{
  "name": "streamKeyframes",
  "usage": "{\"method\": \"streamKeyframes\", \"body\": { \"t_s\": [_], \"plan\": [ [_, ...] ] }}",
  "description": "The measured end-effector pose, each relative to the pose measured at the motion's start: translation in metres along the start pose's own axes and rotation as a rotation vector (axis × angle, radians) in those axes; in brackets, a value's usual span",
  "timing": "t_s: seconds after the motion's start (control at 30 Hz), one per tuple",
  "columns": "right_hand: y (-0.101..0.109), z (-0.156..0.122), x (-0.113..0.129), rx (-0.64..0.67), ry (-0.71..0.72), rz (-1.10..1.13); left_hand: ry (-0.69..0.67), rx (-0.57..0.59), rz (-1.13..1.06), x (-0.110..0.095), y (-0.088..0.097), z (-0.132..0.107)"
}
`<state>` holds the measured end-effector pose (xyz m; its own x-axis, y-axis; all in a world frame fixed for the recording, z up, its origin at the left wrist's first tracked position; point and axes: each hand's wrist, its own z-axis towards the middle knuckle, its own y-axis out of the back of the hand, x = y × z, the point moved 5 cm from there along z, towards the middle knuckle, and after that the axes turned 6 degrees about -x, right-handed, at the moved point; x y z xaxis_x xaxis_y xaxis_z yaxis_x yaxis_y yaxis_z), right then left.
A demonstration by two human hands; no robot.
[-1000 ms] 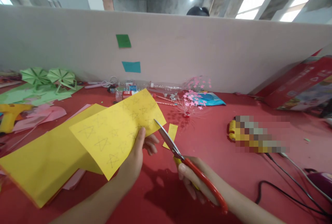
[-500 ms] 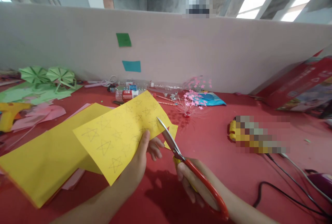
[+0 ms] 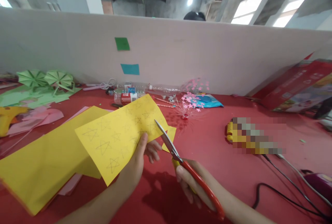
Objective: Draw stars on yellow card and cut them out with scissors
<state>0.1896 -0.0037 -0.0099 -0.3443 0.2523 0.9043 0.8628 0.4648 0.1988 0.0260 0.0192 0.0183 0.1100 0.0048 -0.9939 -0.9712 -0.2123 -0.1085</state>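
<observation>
A sheet of yellow paper [image 3: 116, 132] with several stars drawn on it in pencil is pinched in my left hand [image 3: 141, 151], thumb on top and fingers behind. My right hand [image 3: 192, 179] grips a pair of scissors [image 3: 169, 144] with a red handle. One blade lies across the sheet's right part, near a drawn star; the other blade is mostly hidden. A partly cut yellow piece [image 3: 169, 137] hangs at the sheet's right edge, behind the blades. Beneath and left of the sheet, larger yellow paper [image 3: 49, 158] lies on the red table [image 3: 207, 137].
At the back stand a pink star decoration [image 3: 190, 102], a plastic bottle [image 3: 124, 97] and a blue packet [image 3: 211, 101]. Green paper fans [image 3: 58, 78] and a yellow glue gun [image 3: 10, 116] are left. A yellow device [image 3: 229, 132], partly blurred, and a black cable [image 3: 259, 189] lie right.
The view has shifted slightly. My hands, the sheet and the scissors hold nearly the same pose, with the blade still across the paper.
</observation>
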Motion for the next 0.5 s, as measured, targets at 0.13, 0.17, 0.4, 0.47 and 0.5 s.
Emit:
{"method": "streamKeyframes", "body": {
  "t_s": [0.13,0.17,0.4,0.47,0.5],
  "plan": [
    [0.003,-0.001,0.005,-0.009,0.057,-0.044,0.018,0.028,0.036,0.001,-0.002,-0.002],
    [0.003,-0.002,0.007,-0.014,0.065,-0.045,0.019,0.031,0.043,0.001,-0.002,-0.002],
    [0.002,-0.004,0.011,-0.057,-0.009,-0.034,0.042,0.029,0.059,0.003,-0.001,-0.001],
    [0.001,-0.003,0.009,-0.06,-0.017,-0.016,0.04,0.025,0.061,0.004,0.0,-0.001],
    [0.001,-0.003,0.009,-0.058,-0.017,-0.011,0.038,0.023,0.061,0.004,0.0,-0.001]
  ]
}}
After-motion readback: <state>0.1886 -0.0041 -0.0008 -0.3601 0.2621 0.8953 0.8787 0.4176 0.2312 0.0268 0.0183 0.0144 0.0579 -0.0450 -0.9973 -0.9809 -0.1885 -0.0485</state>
